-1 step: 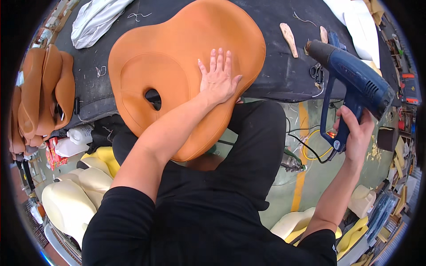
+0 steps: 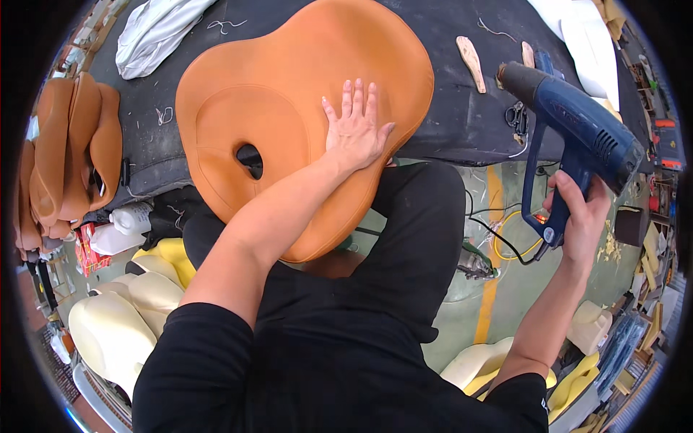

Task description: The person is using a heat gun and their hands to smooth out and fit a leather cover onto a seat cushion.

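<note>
An orange leather-covered seat pad [image 2: 289, 94] with an oval hole lies on the black workbench [image 2: 462, 123], its near end hanging over the edge above my lap. My left hand [image 2: 355, 130] lies flat on the pad's right side, fingers spread, holding nothing. My right hand [image 2: 581, 216] is closed around the handle of a blue heat gun [image 2: 577, 130], held off the bench's right end. The gun's nozzle points up and left toward the bench top, apart from the pad.
Several orange covers [image 2: 65, 159] are stacked at the left. White fabric [image 2: 159, 29] lies at the bench's far left. Wooden tools [image 2: 471, 61] and scissors [image 2: 516, 115] rest near the nozzle. Cream and yellow foam pieces [image 2: 123, 317], white bottles [image 2: 123, 227] and a cable [image 2: 505, 249] are on the floor.
</note>
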